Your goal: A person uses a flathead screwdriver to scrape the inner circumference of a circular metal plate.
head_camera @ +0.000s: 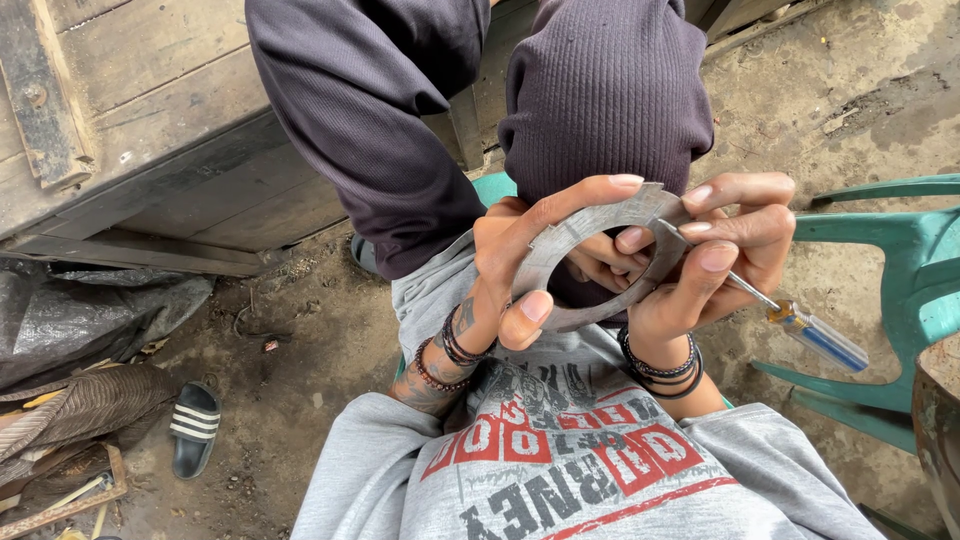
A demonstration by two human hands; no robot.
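Both hands sit together at centre frame: the left hand (520,265) clamps the notched grey metal ring (590,262) from nine o'clock, while the right hand (715,260) grips a blue-handled screwdriver (800,327) against its three o'clock edge. The step looks like scraping or prying the ring; next calls for steady tip pressure.

No packages, labels, signs or screens show anywhere in this view.
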